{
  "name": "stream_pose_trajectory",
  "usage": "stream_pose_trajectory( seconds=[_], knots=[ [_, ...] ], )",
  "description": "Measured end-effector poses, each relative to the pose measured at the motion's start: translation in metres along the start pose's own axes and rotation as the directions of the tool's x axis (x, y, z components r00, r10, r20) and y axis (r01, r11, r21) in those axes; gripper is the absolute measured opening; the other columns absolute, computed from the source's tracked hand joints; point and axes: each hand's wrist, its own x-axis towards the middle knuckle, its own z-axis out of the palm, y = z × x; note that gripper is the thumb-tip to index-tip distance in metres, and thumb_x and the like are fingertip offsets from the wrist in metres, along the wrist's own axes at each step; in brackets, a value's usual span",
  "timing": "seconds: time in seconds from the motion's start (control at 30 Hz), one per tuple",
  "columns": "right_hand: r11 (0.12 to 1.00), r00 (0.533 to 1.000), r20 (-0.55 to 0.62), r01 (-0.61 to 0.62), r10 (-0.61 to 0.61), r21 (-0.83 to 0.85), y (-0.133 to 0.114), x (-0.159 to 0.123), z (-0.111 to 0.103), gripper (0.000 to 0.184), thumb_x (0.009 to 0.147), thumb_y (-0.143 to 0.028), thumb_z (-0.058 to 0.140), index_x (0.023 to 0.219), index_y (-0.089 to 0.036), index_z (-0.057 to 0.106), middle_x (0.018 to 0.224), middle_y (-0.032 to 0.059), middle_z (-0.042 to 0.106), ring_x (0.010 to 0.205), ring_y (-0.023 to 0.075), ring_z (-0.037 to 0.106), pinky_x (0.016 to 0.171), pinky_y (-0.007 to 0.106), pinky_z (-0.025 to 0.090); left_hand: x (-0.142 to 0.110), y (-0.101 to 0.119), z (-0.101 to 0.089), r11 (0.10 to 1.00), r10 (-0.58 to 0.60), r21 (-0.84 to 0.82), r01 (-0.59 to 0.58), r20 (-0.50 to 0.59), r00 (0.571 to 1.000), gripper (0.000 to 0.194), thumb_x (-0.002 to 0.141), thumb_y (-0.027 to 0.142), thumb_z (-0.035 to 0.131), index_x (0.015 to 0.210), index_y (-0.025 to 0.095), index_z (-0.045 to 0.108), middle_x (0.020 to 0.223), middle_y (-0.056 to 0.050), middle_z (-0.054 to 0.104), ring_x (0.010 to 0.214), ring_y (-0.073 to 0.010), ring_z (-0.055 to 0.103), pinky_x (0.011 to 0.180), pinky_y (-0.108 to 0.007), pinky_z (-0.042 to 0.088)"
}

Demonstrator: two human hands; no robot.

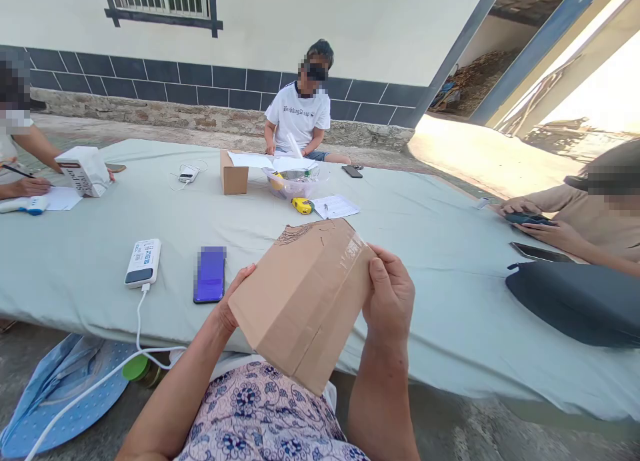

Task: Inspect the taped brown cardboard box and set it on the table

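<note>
A brown cardboard box (303, 301), taped along one face, is held tilted in front of me above my lap. My left hand (231, 302) grips its left edge, with the thumb showing over the side. My right hand (391, 294) clasps its right edge, fingers curled round the corner. The box hovers over the near edge of a low surface covered by a pale green cloth (400, 248).
A white power bank (143, 262) with a cable and a phone (210, 273) lie on the cloth to my left. Farther off are a small carton (234, 174), a clear bowl (293, 181), a yellow tape measure (302, 205) and papers (336, 206). Three other people sit around; a dark cushion (575, 301) lies at right.
</note>
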Motion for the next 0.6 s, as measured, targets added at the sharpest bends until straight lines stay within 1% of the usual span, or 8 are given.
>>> stream_pose_trajectory(
  seconds=[0.07, 0.13, 0.23, 0.3, 0.37, 0.43, 0.5, 0.6],
  knots=[
    [0.999, 1.0, 0.014, 0.002, -0.003, 0.04, -0.005, -0.004, 0.006, 0.045, 0.087, -0.059, 0.061, 0.114, -0.024, 0.07, 0.117, 0.0098, 0.07, 0.11, 0.0302, 0.066, 0.096, 0.048, 0.053, -0.002, 0.0, 0.001, 1.0, -0.007, 0.001, 0.007, 0.023, 1.0, 0.056, 0.087, 0.057, 0.064, 0.122, 0.014, 0.069, 0.104, -0.014, 0.079, 0.104, -0.0331, 0.074, 0.095, -0.042, 0.056],
    [0.998, 0.998, 0.069, -0.008, 0.004, 0.057, -0.008, -0.007, 0.012, 0.053, 0.09, -0.06, 0.053, 0.13, -0.025, 0.062, 0.127, 0.0114, 0.066, 0.114, 0.0315, 0.065, 0.096, 0.048, 0.053, 0.002, -0.002, 0.0, 1.0, -0.022, 0.013, 0.022, 0.038, 0.999, 0.059, 0.084, 0.062, 0.064, 0.121, 0.016, 0.069, 0.103, -0.014, 0.079, 0.106, -0.0362, 0.074, 0.093, -0.047, 0.057],
    [0.999, 0.986, 0.165, -0.025, 0.018, 0.039, -0.006, -0.01, 0.02, 0.072, 0.091, -0.063, 0.046, 0.153, -0.027, 0.037, 0.146, 0.0125, 0.055, 0.13, 0.0333, 0.057, 0.103, 0.049, 0.051, 0.015, -0.006, -0.007, 1.0, 0.002, 0.02, -0.003, 0.033, 0.999, 0.058, 0.084, 0.066, 0.062, 0.116, 0.018, 0.07, 0.1, -0.014, 0.079, 0.107, -0.0383, 0.073, 0.093, -0.051, 0.056],
    [0.999, 0.974, 0.224, -0.031, 0.021, 0.042, -0.003, -0.011, 0.024, 0.083, 0.091, -0.065, 0.044, 0.16, -0.028, 0.02, 0.157, 0.0119, 0.044, 0.142, 0.0329, 0.047, 0.109, 0.048, 0.048, 0.024, -0.008, -0.011, 0.999, 0.052, 0.004, -0.052, 0.027, 0.998, 0.055, 0.086, 0.065, 0.06, 0.113, 0.018, 0.07, 0.099, -0.013, 0.079, 0.108, -0.0371, 0.072, 0.095, -0.051, 0.056],
    [0.996, 0.959, 0.281, -0.044, 0.022, 0.074, 0.001, -0.01, 0.025, 0.089, 0.091, -0.067, 0.045, 0.162, -0.028, 0.008, 0.164, 0.0114, 0.035, 0.15, 0.0314, 0.038, 0.113, 0.047, 0.045, 0.03, -0.01, -0.012, 0.997, 0.068, -0.022, -0.067, 0.039, 0.997, 0.054, 0.087, 0.064, 0.059, 0.113, 0.019, 0.07, 0.101, -0.012, 0.079, 0.109, -0.035, 0.072, 0.097, -0.048, 0.055],
    [0.992, 0.949, 0.316, -0.057, 0.019, 0.111, 0.006, -0.01, 0.024, 0.095, 0.089, -0.068, 0.049, 0.162, -0.028, 0.003, 0.166, 0.0116, 0.032, 0.152, 0.0307, 0.033, 0.114, 0.047, 0.043, 0.031, -0.01, -0.011, 0.998, 0.052, -0.041, -0.05, 0.059, 0.997, 0.054, 0.086, 0.064, 0.061, 0.113, 0.019, 0.07, 0.101, -0.011, 0.079, 0.109, -0.0331, 0.072, 0.098, -0.044, 0.055],
    [0.992, 0.947, 0.322, -0.056, 0.016, 0.115, 0.011, -0.01, 0.02, 0.1, 0.086, -0.071, 0.052, 0.162, -0.028, 0.003, 0.165, 0.0123, 0.033, 0.152, 0.0311, 0.034, 0.113, 0.047, 0.044, 0.03, -0.011, -0.008, 0.999, 0.034, -0.027, -0.032, 0.066, 0.997, 0.053, 0.086, 0.064, 0.061, 0.111, 0.019, 0.071, 0.096, -0.01, 0.079, 0.105, -0.0317, 0.074, 0.095, -0.042, 0.056],
    [0.996, 0.961, 0.276, -0.045, 0.023, 0.075, 0.022, -0.01, 0.012, 0.099, 0.086, -0.072, 0.052, 0.162, -0.027, 0.008, 0.159, 0.0143, 0.042, 0.146, 0.0318, 0.043, 0.109, 0.046, 0.048, 0.029, -0.016, -0.008, 1.0, 0.01, 0.02, -0.011, 0.022, 1.0, 0.047, 0.086, 0.062, 0.061, 0.102, 0.019, 0.074, 0.089, -0.008, 0.079, 0.096, -0.0296, 0.076, 0.088, -0.041, 0.058]
  ],
)
